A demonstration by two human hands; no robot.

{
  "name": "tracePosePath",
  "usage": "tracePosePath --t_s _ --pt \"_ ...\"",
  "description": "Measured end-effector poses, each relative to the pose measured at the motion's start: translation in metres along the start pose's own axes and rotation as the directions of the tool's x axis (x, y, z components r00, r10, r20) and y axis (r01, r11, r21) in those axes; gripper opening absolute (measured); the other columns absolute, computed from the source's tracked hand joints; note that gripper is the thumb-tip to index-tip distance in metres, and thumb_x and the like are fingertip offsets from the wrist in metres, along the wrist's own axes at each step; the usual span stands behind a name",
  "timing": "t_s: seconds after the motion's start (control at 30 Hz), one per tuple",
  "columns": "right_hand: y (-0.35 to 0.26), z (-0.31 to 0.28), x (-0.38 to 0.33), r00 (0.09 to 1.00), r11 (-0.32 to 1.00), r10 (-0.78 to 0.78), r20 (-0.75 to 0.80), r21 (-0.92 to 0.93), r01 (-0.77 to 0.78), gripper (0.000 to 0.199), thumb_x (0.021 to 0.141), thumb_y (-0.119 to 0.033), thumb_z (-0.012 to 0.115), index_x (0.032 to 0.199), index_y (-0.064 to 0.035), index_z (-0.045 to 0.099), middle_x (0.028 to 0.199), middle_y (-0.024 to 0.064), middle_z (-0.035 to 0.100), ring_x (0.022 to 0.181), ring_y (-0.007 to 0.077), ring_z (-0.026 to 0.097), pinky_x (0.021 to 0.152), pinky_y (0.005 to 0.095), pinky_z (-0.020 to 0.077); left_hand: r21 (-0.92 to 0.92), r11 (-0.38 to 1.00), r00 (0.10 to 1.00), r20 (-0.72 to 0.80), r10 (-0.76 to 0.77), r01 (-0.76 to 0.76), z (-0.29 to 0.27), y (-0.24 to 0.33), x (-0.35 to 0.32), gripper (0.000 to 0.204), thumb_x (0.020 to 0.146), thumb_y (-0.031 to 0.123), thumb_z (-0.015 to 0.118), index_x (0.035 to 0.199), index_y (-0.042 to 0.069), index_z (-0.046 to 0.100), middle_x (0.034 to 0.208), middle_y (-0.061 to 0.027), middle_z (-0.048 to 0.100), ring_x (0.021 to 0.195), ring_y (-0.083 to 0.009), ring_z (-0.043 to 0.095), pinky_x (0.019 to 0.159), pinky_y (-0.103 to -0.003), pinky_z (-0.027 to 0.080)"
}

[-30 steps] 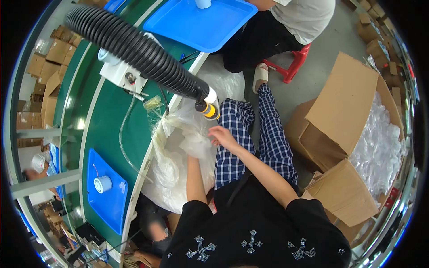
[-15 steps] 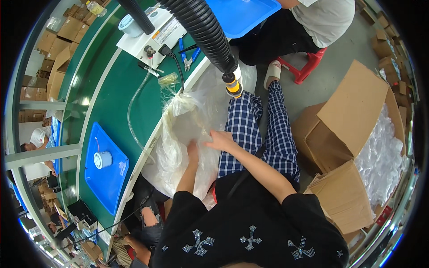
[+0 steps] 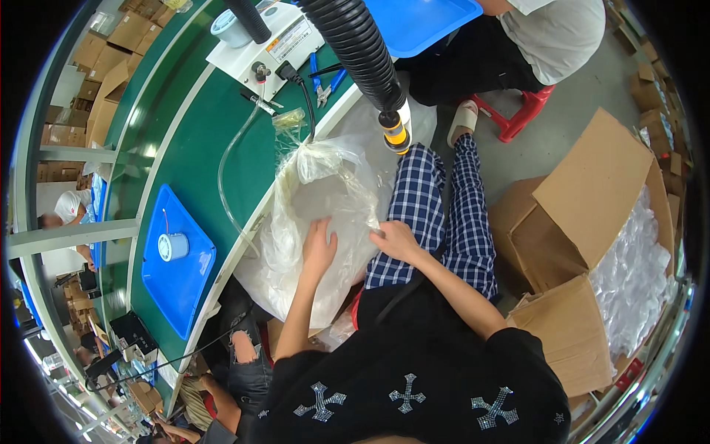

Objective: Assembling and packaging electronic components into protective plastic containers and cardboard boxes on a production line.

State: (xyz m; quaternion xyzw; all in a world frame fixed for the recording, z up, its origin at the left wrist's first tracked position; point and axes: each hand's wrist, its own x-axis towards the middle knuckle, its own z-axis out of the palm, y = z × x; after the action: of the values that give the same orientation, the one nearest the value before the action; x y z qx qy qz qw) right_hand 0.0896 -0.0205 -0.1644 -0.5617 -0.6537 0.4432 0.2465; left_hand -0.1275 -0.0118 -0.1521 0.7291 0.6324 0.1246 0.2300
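A large clear plastic bag (image 3: 285, 255) hangs at the bench edge in front of my lap, its mouth spread wide. My right hand (image 3: 396, 240) pinches the right rim of the bag between thumb and fingers. Inside the mouth is my left hand (image 3: 319, 246), thumb and fingers apart, with nothing seen in it. What lies deeper in the bag cannot be made out through the cloudy film.
On the green bench (image 3: 240, 159) are a blue tray (image 3: 177, 296) holding a round white part (image 3: 173, 246), a white machine (image 3: 285, 46) and blue-handled pliers (image 3: 325, 87). A black hose (image 3: 355, 52) hangs overhead. At right stands an open carton (image 3: 592, 200) of clear plastic pieces; a seated co-worker (image 3: 551, 37) is ahead.
My left hand has risen and its fingers now show inside the bag. My right hand has shifted right, drawing the rim outward, so the mouth gapes wider. The whole view has shifted slightly.
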Motion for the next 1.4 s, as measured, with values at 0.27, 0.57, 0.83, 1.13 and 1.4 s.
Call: tracePosePath --t_s 0.27,0.57,0.83,1.13,1.4 --pt "-0.01 -0.018 -0.023 0.997 0.984 0.072 -0.037 0.165 -0.065 0.029 0.079 -0.025 0.054 0.075 0.0028 0.061 0.058 0.0203 0.055 0.056 0.0362 0.057 0.054 0.0414 0.0422 0.357 0.929 0.843 0.526 -0.111 -0.1 -0.038 -0.042 -0.072 0.087 0.066 0.003 0.063 0.141 0.012 0.019 0.117 -0.032 0.046 0.089 -0.0431 0.059 0.073 -0.044 0.051" --pt "-0.019 -0.026 -0.03 0.995 0.986 0.087 -0.05 0.146 -0.079 0.026 0.08 -0.023 0.056 0.072 0.0014 0.061 0.058 0.0194 0.055 0.053 0.0334 0.057 0.049 0.0387 0.0401 0.276 0.914 0.908 0.378 0.181 -0.298 0.178 -0.134 0.04 0.069 0.072 0.02 0.064 0.135 0.011 0.039 0.145 -0.0172 0.026 0.134 -0.0334 0.019 0.11 -0.048 0.012" --pt "-0.023 -0.02 -0.04 0.999 0.999 0.038 0.032 0.024 -0.039 0.027 0.081 -0.026 0.054 0.076 -0.0014 0.062 0.064 0.0183 0.059 0.064 0.0359 0.059 0.057 0.0425 0.0446 0.256 0.966 0.771 0.622 -0.14 -0.031 0.227 -0.171 -0.005 0.07 0.071 0.04 0.064 0.134 0.019 0.042 0.14 -0.0084 0.037 0.132 -0.0291 0.027 0.112 -0.044 0.012" --pt "-0.009 -0.023 -0.037 0.993 0.988 0.109 -0.054 0.114 -0.102 0.032 0.083 -0.029 0.058 0.072 0.0006 0.054 0.06 0.0181 0.055 0.06 0.0363 0.056 0.054 0.042 0.0418 0.166 0.986 0.68 0.724 -0.116 -0.009 0.105 -0.072 0.042 0.061 0.07 0.034 0.064 0.126 0.015 0.051 0.14 -0.0124 0.036 0.132 -0.0314 0.029 0.107 -0.042 0.027" --pt "-0.016 -0.037 -0.048 0.985 0.974 0.147 -0.091 0.185 -0.129 0.025 0.081 -0.022 0.062 0.096 -0.002 0.061 0.078 0.0113 0.061 0.058 0.0192 0.058 0.055 0.0312 0.0441 -0.026 0.999 0.912 0.409 -0.019 0.033 0.066 -0.042 -0.004 0.058 0.07 0.027 0.067 0.124 0.016 0.053 0.14 -0.0208 0.032 0.13 -0.046 0.023 0.101 -0.056 0.03"
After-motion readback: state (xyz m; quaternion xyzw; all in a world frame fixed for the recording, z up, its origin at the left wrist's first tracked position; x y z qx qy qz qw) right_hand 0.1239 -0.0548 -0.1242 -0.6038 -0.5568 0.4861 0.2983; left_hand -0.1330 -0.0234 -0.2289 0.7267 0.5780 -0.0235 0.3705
